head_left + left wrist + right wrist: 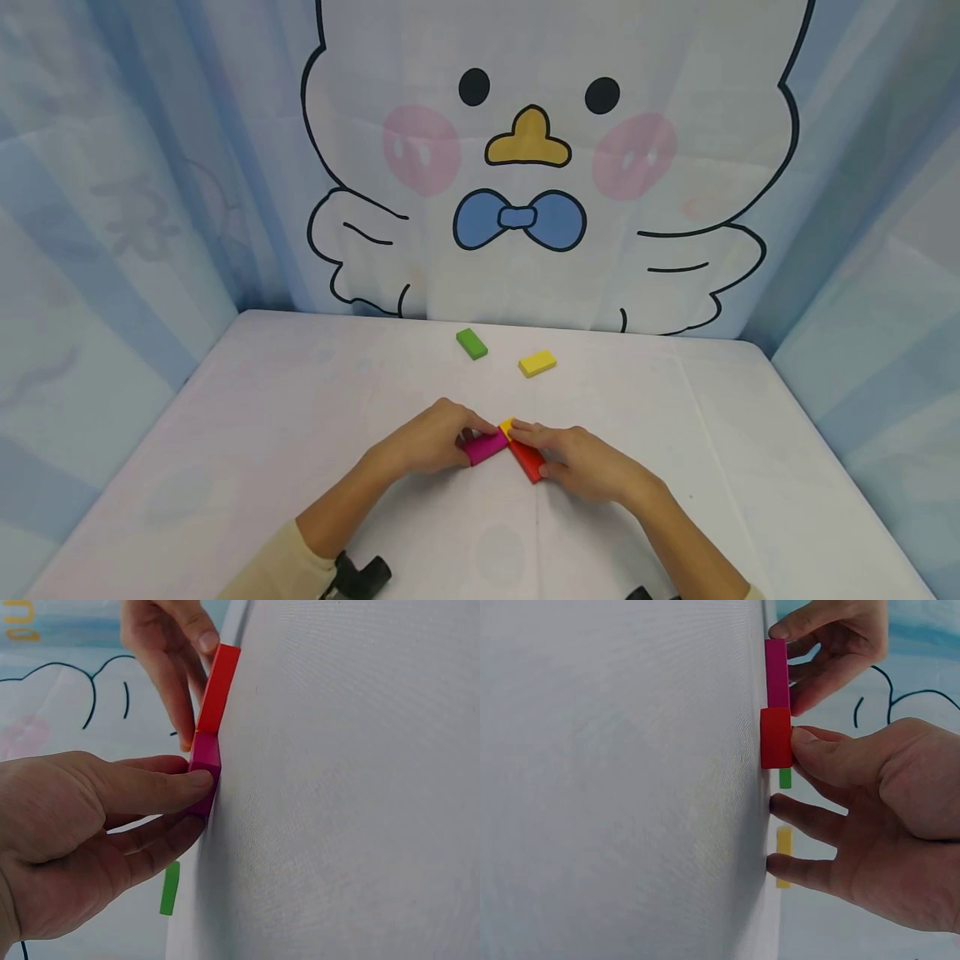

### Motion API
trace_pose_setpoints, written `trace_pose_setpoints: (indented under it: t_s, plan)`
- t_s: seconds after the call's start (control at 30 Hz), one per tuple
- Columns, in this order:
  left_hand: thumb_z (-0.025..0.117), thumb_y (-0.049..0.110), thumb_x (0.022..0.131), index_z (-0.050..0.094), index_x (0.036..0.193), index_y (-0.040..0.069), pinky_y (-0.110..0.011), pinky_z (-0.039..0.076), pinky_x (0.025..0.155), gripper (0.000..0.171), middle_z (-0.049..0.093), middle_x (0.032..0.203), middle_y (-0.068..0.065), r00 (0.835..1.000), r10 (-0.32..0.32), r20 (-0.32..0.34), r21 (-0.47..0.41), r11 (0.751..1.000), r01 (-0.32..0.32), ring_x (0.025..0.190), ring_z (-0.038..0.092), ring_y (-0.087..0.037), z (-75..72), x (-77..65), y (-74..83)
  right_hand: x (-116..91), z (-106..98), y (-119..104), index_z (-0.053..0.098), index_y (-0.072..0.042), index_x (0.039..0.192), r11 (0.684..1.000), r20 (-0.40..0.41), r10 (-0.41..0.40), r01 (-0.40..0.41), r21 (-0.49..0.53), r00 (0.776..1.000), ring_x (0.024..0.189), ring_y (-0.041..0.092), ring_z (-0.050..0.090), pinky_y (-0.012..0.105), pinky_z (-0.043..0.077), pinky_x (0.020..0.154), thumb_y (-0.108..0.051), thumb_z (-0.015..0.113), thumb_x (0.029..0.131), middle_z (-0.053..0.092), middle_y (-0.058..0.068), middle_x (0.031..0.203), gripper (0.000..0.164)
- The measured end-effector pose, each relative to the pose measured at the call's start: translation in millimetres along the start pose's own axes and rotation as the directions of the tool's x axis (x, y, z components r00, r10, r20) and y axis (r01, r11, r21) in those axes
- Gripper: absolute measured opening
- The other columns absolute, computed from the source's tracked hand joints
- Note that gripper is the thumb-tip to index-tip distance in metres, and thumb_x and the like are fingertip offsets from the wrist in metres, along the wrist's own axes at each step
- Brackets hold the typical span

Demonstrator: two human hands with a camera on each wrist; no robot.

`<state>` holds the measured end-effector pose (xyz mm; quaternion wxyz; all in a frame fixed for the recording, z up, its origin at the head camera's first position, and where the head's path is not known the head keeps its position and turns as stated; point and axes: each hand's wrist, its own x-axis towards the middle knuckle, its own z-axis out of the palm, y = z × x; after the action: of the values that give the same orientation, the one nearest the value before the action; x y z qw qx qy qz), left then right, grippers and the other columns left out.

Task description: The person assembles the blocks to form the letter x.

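Note:
Three flat rectangular blocks meet at the middle of the white table. My left hand [433, 437] pinches the magenta block [486, 447] between thumb and fingers; the left wrist view shows the thumb on its near side. My right hand [588, 462] holds the red block [528, 462], its thumb at the block's near end in the right wrist view. The magenta and red blocks form an angle, touching near their far ends. At that corner lies an orange-yellow block [506, 427], partly hidden by the right fingertips, which rest on it.
Farther back on the table [337, 400] lie a green block [472, 343] and a yellow block [537, 363], apart from each other. Behind the table's rear edge hangs a curtain [525, 283] with a cartoon bird; more pale blue curtains flank both sides.

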<state>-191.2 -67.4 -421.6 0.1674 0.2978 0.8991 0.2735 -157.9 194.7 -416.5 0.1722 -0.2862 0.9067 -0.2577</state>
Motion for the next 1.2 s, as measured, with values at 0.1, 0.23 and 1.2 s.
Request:
trace_pose_setpoints:
  t_s: [0.1, 0.23, 1.2]
  plan:
    - [0.082, 0.003, 0.088, 0.073, 0.134, 0.015, -0.020, 0.057, 0.077, 0.049, 0.074, 0.109, -0.003, 1.000, -0.002, 0.000, -0.001, 1.000, 0.002, 0.092, 0.065, -0.014, 0.2, 0.3, 0.1, -0.2, 0.0, -0.3, 0.047, -0.017, 0.158, 1.000, 0.000, 0.002, -0.002, 0.002, 1.000, 0.152, 0.022, 0.042, 0.052, 0.040, 0.119, -0.002, 0.064, 0.099, 0.043, -0.006, 0.165, 0.063]
    - [0.082, 0.003, 0.088, 0.072, 0.135, 0.016, -0.019, 0.057, 0.076, 0.050, 0.074, 0.108, -0.002, 1.000, -0.008, 0.000, -0.002, 1.000, 0.008, 0.091, 0.064, -0.013, 0.8, 0.7, -0.1, -0.5, -0.2, -0.3, 0.047, -0.017, 0.158, 1.000, -0.002, 0.001, -0.001, 0.003, 1.000, 0.152, 0.023, 0.042, 0.052, 0.041, 0.119, -0.001, 0.063, 0.099, 0.043, -0.005, 0.165, 0.063]
    - [0.060, -0.014, 0.092, 0.069, 0.140, 0.025, -0.024, 0.059, 0.093, 0.062, 0.072, 0.126, 0.002, 0.998, -0.017, 0.068, 0.016, 1.000, 0.016, 0.108, 0.065, -0.012, -6.0, -2.6, -6.6, -0.5, -3.6, 1.3, 0.049, -0.019, 0.157, 0.999, 0.006, -0.037, 0.037, -0.005, 0.999, 0.151, 0.024, 0.044, 0.052, 0.042, 0.118, -0.003, 0.063, 0.100, 0.043, -0.004, 0.165, 0.061]
